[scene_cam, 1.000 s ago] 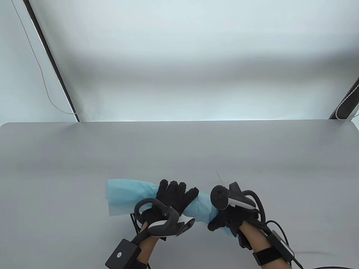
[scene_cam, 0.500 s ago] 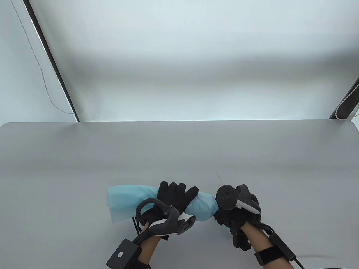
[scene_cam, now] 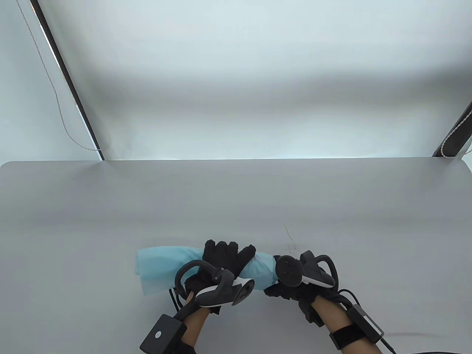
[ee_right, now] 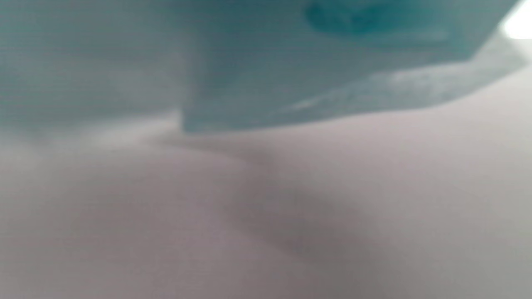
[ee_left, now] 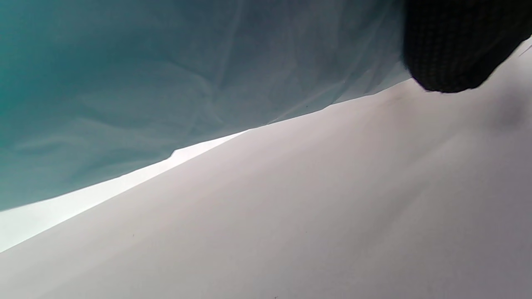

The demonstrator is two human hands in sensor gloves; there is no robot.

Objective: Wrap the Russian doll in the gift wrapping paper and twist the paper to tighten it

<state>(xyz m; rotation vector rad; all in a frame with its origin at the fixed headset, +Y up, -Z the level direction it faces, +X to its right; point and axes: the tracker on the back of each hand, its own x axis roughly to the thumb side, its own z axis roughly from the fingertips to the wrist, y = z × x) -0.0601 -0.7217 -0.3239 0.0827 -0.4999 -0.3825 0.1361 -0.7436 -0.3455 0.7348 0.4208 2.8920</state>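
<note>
Left hand at 6 o'clock, fingers curled over the paper, right hand just at its 3 o'clock, gripping the paper's end, both forearms bare.

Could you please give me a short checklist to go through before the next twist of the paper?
1. Left hand grips the wrapped middle of the paper: ok, its fingers curl over the roll.
2. Right hand holds the right end of the paper: ok, its fingers close round that end below the tracker.
3. Doll fully covered: ok as far as the views show, no part of it shows anywhere.
4. Right end twisted tight: cannot tell, the hand and tracker hide it.
5. Left end twisted: not ok, it lies loose and open on the table.
6. Paper untorn: cannot tell, only creases show in the left wrist view.
</note>
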